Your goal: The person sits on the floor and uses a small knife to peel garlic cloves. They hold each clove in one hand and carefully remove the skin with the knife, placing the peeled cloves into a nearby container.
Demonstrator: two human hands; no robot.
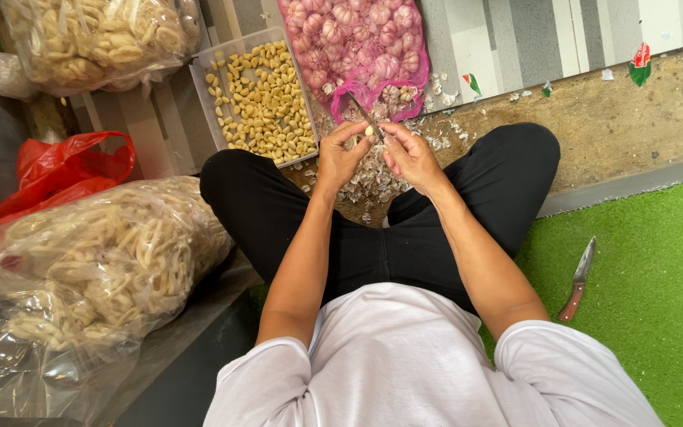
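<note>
From the head view, the left hand (340, 158) pinches a small garlic clove (370, 131), mostly hidden by fingertips, above the lap. The right hand (411, 154) is closed around a knife (364, 113), its handle concealed. Papery skins (369, 182) litter the concrete floor (610, 126). Nearby sit a tub of peeled cloves (258, 99), a pink mesh sack (365, 43), and a second knife (579, 278) on green turf (650, 300).

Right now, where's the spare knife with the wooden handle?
In the head view, the spare knife lies on the green turf mat at the person's right side, just beyond the right knee and apart from both hands.
</note>
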